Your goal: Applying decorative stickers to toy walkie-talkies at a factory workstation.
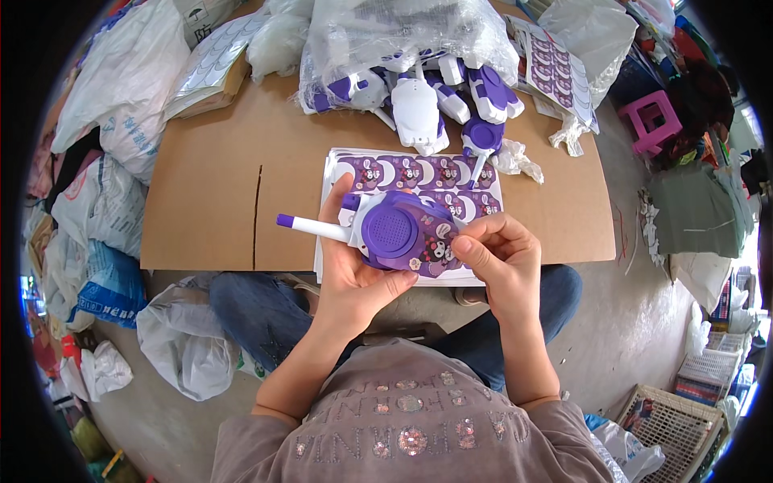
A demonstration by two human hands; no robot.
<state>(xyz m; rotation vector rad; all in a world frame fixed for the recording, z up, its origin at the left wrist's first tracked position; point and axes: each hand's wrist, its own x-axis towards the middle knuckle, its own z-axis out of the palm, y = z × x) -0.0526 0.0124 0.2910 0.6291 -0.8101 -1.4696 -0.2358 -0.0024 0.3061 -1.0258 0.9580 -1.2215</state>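
My left hand [350,278] is wrapped round a purple and white toy walkie-talkie [388,228], fingers behind and thumb along its near edge. Its white antenna with a purple tip points left, and a round speaker grille faces up. A purple cartoon sticker [437,251] covers the lower part of its face. Thumb and forefinger of my right hand [511,262] pinch the sticker's right edge, at the bottom end of the toy. Beneath the toy lies a stack of purple sticker sheets [411,171], partly hidden by my hands.
A brown cardboard tabletop [209,193] spans in front of me. Several more walkie-talkies [416,109] spill from a clear plastic bag [411,32] at the back. Crumpled paper [519,159] and further sticker sheets [555,68] lie at the right. A pink stool [651,121] stands beyond.
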